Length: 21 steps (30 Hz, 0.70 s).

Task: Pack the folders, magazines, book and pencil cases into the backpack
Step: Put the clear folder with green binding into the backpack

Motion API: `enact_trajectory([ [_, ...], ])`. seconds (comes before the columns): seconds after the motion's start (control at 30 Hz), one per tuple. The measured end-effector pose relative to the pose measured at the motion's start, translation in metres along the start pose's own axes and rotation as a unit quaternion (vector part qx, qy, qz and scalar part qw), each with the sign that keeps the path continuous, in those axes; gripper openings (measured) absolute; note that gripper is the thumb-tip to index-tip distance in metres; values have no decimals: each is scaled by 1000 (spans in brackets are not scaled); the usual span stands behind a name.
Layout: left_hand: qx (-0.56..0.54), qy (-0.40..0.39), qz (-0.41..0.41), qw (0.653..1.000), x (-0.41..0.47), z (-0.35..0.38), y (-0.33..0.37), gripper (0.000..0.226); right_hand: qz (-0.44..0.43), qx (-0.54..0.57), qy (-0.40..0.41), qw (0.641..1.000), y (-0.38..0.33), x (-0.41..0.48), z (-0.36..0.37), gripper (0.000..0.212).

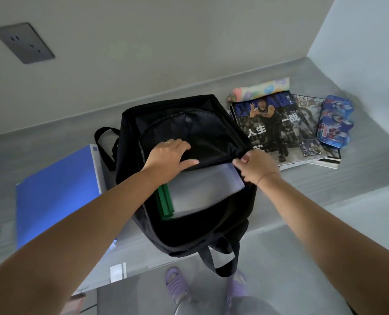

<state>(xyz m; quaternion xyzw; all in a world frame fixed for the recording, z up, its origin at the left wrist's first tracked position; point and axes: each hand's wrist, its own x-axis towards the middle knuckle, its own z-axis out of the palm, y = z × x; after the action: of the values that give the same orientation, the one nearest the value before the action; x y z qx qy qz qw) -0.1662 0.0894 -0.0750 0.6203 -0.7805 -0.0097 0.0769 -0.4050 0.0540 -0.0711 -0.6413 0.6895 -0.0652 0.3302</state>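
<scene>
A black backpack (211, 226) lies open on the grey counter. Inside it sits a clear folder (202, 189) with a green spine (165, 201). My left hand (168, 159) rests on the open flap with fingers spread. My right hand (256, 167) pinches the flap's right edge. A blue folder (57, 189) lies left of the backpack. To the right, a basketball magazine (280, 128) tops a stack of magazines and a book. A blue pencil case (334, 121) lies on that stack, and a pastel pencil case (261, 88) sits behind it.
The counter (325, 185) runs into a corner at the right. A grey wall socket (23, 43) is on the wall at the upper left. The counter's front edge is near me, and my feet in purple slippers (177, 285) stand below it.
</scene>
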Motion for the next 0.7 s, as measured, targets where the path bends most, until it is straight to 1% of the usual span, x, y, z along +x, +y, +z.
enact_trajectory([
  [0.07, -81, 52, -30, 995, 13, -5, 19, 45, -24, 5, 76, 997, 9, 15, -19, 25],
  [0.13, -191, 62, -78, 976, 35, -7, 42, 36, -34, 30, 100, 994, 24, 35, -37, 23],
  [0.2, -307, 39, -128, 942, 59, -6, 69, 31, -41, 25, 98, 994, 43, 54, -52, 14],
  [0.27, -403, 1, -169, 900, 82, -1, 97, 33, -22, 7, 106, 994, 64, 72, -64, 10],
  [0.33, -465, -57, -192, 862, 105, 7, 126, 39, 6, -10, 104, 995, 85, 84, -72, 20],
  [0.43, -497, -170, -187, 830, 132, 27, 162, 40, 41, 3, 82, 996, 107, 95, -83, 40],
  [0.5, -497, -234, -213, 808, 144, 40, 176, 55, 46, 7, 67, 997, 118, 103, -89, 44],
  [0.53, -494, -251, -235, 799, 150, 46, 180, 61, 45, 11, 65, 997, 122, 107, -91, 43],
  [0.63, -483, -241, -307, 784, 167, 59, 184, 67, 39, 34, 61, 997, 126, 117, -93, 32],
  [0.7, -444, -230, -351, 792, 176, 65, 189, 69, 43, 47, 55, 996, 129, 123, -94, 21],
])
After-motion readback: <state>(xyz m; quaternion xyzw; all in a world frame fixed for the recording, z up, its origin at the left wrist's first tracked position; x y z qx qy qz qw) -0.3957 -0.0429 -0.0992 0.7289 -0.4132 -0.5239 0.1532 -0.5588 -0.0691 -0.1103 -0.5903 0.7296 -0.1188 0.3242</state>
